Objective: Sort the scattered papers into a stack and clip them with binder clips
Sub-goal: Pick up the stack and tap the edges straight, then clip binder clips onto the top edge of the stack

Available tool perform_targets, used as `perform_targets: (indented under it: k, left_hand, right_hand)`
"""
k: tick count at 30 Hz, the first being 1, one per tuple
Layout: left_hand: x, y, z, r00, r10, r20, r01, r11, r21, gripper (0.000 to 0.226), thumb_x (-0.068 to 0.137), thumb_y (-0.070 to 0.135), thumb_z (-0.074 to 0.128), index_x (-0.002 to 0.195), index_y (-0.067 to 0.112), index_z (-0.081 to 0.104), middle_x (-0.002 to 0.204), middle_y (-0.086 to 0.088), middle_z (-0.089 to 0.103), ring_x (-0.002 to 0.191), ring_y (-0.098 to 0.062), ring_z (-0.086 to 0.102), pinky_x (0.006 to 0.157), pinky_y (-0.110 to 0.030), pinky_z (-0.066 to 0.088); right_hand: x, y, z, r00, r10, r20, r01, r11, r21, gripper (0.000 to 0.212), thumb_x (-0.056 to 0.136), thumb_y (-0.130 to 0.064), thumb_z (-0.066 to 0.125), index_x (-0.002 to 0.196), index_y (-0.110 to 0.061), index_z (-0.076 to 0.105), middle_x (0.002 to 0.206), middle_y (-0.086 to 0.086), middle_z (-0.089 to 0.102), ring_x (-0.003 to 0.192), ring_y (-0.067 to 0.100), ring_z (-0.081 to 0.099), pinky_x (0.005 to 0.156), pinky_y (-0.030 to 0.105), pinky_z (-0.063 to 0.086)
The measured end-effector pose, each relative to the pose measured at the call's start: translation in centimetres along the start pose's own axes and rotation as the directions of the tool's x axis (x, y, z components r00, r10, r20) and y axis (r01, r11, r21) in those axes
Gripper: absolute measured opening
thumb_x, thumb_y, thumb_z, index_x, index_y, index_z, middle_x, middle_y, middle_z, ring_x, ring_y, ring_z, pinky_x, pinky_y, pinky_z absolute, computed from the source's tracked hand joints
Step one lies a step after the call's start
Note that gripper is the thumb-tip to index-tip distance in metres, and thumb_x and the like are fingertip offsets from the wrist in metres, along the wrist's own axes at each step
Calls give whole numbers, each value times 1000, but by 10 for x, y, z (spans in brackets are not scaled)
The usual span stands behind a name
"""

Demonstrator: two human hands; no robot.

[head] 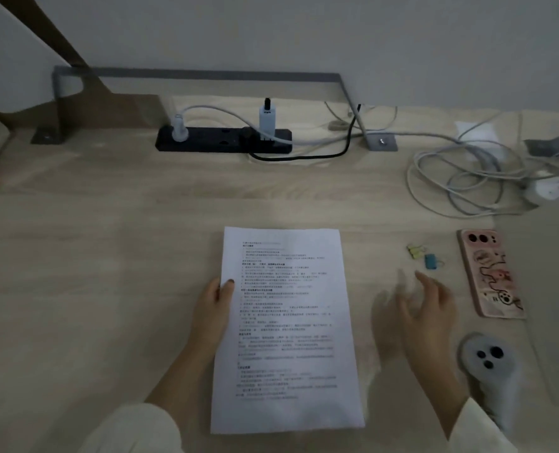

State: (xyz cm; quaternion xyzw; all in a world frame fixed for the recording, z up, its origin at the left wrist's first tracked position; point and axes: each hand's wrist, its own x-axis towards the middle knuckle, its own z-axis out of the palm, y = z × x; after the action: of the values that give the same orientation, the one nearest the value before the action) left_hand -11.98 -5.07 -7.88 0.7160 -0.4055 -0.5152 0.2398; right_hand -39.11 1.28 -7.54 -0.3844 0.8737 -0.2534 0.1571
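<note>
A stack of white printed papers (pixel 288 328) lies squared up on the wooden desk (pixel 92 256), in front of me. My left hand (pixel 214 308) grips its left edge, thumb on top of the sheet. My right hand (pixel 418 308) hovers blurred to the right of the stack, fingers spread, holding nothing. Just beyond its fingertips lie a yellow binder clip (pixel 414 250) and a blue binder clip (pixel 431 261), side by side on the desk.
A phone in a pink case (pixel 489 273) lies face down right of the clips. A white controller (pixel 487 358) rests near my right wrist. A black power strip (pixel 224 138) with plugs and a tangle of cables (pixel 467 178) sit at the back.
</note>
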Motion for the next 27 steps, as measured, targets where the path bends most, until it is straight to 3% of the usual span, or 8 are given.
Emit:
perform_targets:
  k: [3, 6, 8, 11, 16, 20, 27]
  left_hand:
    - [3, -2, 2, 1000, 1, -3, -1, 1000, -19, 22, 96, 26, 43, 98, 12, 59, 93, -7, 67, 80, -22, 63, 67, -31, 46]
    - [2, -3, 3, 1000, 5, -7, -5, 1000, -24, 21, 96, 26, 43, 99, 13, 60, 98, -10, 68, 87, -27, 65, 75, -40, 51]
    - [2, -4, 1, 1000, -5, -17, 4, 999, -36, 23, 96, 26, 44, 100, 10, 60, 100, -14, 68, 92, -34, 64, 83, -48, 51]
    - [4, -8, -5, 999, -20, -36, 19, 999, -41, 26, 95, 27, 46, 99, 6, 60, 99, -19, 68, 93, -39, 63, 83, -53, 50]
    - [5, -16, -28, 996, -37, -77, 32, 997, -65, 23, 95, 26, 46, 94, 8, 61, 90, -13, 68, 84, -31, 64, 72, -40, 50]
    - [8, -24, -49, 994, -46, -99, 37, 995, -92, 23, 94, 27, 48, 97, 9, 62, 96, -13, 70, 90, -34, 66, 82, -50, 52]
    - [17, -32, -72, 994, -23, -107, 12, 995, -101, 23, 94, 28, 48, 92, 10, 61, 96, -19, 68, 87, -39, 64, 72, -44, 51]
  right_hand:
    - [32, 14, -1, 999, 43, 5, -42, 997, -67, 64, 84, -25, 61, 139, -9, 33, 145, 27, 26, 133, 43, 26, 109, 51, 25]
    - [51, 17, 6, 997, 34, 65, -29, 997, -76, 70, 86, -24, 60, 144, -14, 23, 151, 23, 15, 139, 39, 16, 114, 50, 18]
    - [59, 14, 12, 997, -34, 70, 40, 996, -77, 65, 88, -22, 57, 144, -14, 25, 150, 23, 19, 137, 40, 19, 113, 50, 20]
    - [63, 5, 24, 985, -149, 87, 156, 984, -85, 53, 89, -14, 54, 138, -7, 36, 143, 25, 31, 132, 41, 28, 111, 49, 23]
    - [50, -22, 52, 952, -263, 155, 278, 957, -83, 47, 91, -10, 50, 136, -3, 40, 141, 22, 38, 133, 39, 31, 111, 47, 25]
    - [30, -45, 76, 888, -397, 231, 424, 902, -78, 44, 94, -13, 44, 137, -7, 40, 144, 17, 40, 136, 34, 30, 113, 47, 25]
    - [16, -75, 80, 886, -412, 213, 432, 900, -55, 44, 90, -15, 53, 134, -11, 46, 134, 13, 50, 122, 35, 46, 103, 44, 33]
